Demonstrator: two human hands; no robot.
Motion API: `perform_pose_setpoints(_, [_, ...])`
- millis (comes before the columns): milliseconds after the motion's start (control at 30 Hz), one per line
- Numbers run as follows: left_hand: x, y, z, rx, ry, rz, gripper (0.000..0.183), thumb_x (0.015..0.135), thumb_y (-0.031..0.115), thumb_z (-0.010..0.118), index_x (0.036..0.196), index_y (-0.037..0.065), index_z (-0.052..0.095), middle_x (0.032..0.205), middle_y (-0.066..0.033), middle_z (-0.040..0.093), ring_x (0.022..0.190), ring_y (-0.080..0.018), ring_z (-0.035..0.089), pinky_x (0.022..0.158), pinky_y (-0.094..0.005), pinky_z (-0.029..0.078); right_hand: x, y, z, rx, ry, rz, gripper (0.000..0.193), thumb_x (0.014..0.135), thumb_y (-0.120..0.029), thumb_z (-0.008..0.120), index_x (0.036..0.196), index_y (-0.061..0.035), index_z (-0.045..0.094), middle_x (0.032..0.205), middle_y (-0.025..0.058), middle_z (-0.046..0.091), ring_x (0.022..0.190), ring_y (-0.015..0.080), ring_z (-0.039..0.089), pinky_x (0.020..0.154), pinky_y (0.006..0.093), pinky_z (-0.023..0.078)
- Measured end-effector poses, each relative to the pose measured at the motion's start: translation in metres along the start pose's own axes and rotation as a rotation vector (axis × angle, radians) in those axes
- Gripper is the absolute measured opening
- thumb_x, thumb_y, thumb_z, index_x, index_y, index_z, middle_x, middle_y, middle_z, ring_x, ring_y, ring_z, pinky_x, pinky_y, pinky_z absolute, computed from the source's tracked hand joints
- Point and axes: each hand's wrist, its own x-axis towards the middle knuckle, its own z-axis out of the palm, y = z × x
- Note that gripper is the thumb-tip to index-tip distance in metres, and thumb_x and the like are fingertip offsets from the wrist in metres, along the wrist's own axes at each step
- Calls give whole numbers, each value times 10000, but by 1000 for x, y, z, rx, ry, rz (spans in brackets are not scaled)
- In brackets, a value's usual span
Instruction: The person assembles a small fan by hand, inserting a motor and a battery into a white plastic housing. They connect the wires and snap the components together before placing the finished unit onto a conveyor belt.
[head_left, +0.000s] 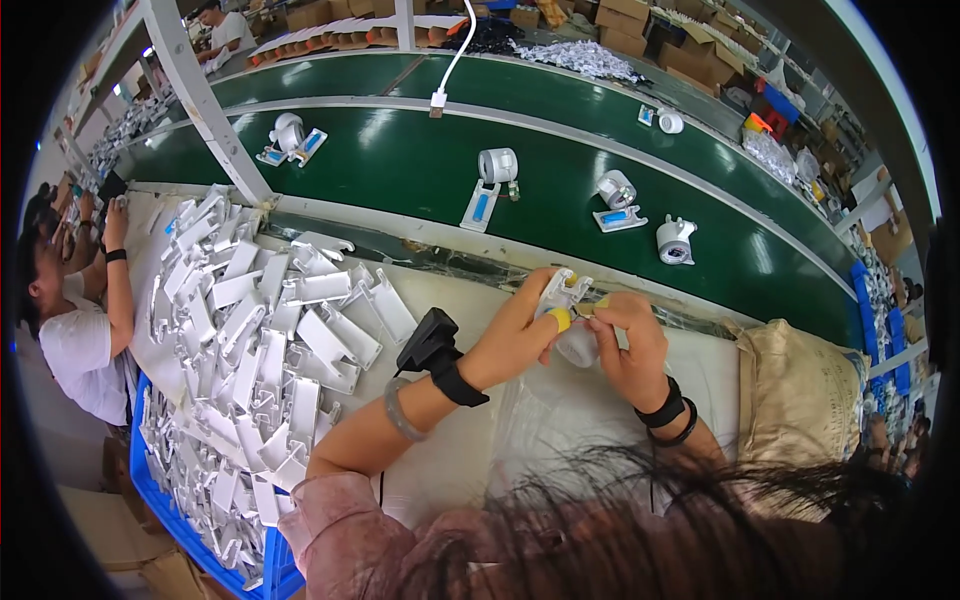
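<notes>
In front of me, over the pale worktable (460, 440), both my hands meet at one white plastic housing (567, 287). My left hand (515, 325) is closed around it, with yellow covering on the thumb tip. My right hand (632, 335) pinches at the housing's right side; the small piece between its fingertips is too hidden to name. A rounded white part (577, 348) shows below the fingers, and I cannot tell whether it is joined to the housing. To the left lies a large heap of white plastic brackets (325, 340).
Beyond the table runs a green conveyor belt (390, 150) carrying several white round units with blue-marked plates (480, 205). A white cable (438, 100) hangs over it. A blue crate (150, 470) stands at left, a tan sack (795, 390) at right. Another person (85, 340) works at far left.
</notes>
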Motion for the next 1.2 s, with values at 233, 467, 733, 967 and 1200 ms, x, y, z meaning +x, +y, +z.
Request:
perform_pose_setpoints(233, [-8,6,10,236,-54,152,490,889,66,481,1358,29,343,1065,-106,536,838,-148,546,675,-281,484,-1,0,-3,36,13,-54,298,702,69,739,959,-57,654,922,112,600,880,328,596,774,398,489])
perform_pose_setpoints(467, [-10,8,13,247,-67,153,466,916,59,458,1370,33,360,1051,-62,511,725,-89,516,562,-233,479,-1,3,-1,15,32,-91,312,672,57,757,943,-71,675,911,93,567,876,299,559,758,375,471])
perform_pose_setpoints(733, [-15,9,18,175,-46,92,453,867,52,476,1312,-13,422,1161,-178,551,1053,-285,549,925,-368,431,-3,2,-3,-19,46,-122,330,653,59,763,943,-74,680,891,87,557,852,290,540,746,383,461])
perform_pose_setpoints(967, [-15,10,17,199,-33,99,457,861,53,479,1309,-18,426,1168,-182,544,1055,-289,542,925,-359,429,-1,2,-1,-27,58,-113,317,652,58,761,931,-67,676,871,85,555,839,291,535,753,387,450])
perform_pose_setpoints(1200, [-8,-2,9,363,-71,415,469,861,63,515,1312,-29,423,1179,-197,543,1067,-327,546,932,-383,428,3,-2,-4,-24,35,-62,285,649,44,766,899,-54,670,840,88,548,808,285,531,743,374,432])
